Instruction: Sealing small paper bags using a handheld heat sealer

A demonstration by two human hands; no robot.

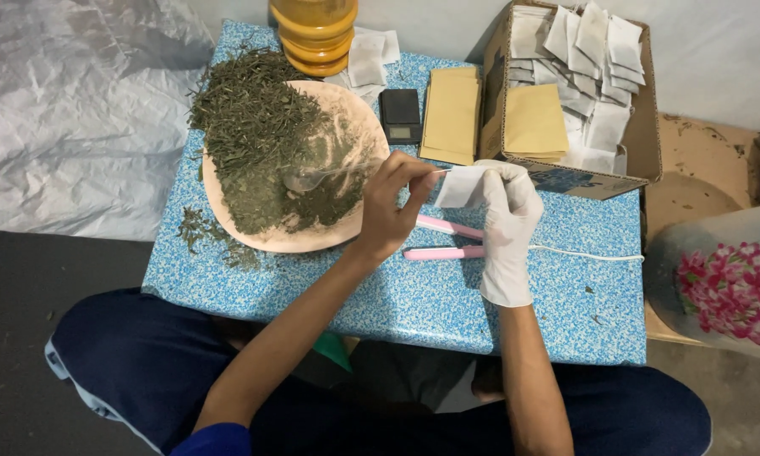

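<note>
My right hand [506,221], in a white glove, holds a small white paper bag [459,187] above the blue patterned table [397,295]. The fingertips of my bare left hand [390,205] pinch the bag's left edge. Just left of my hands, a pink plate [299,239] carries a heap of dried green herb [257,135], with a clear spoon [304,177] lying in it. A pink hinged sealer tool [443,241] lies on the table under my hands, and its white cord [587,253] runs to the right.
A cardboard box [646,139] at the back right holds several white bags and brown envelopes. Brown envelopes [451,114], a small black scale [400,114] and a yellow jar [314,34] stand behind. A floral container [722,283] sits right; silver sheeting [67,110] lies left.
</note>
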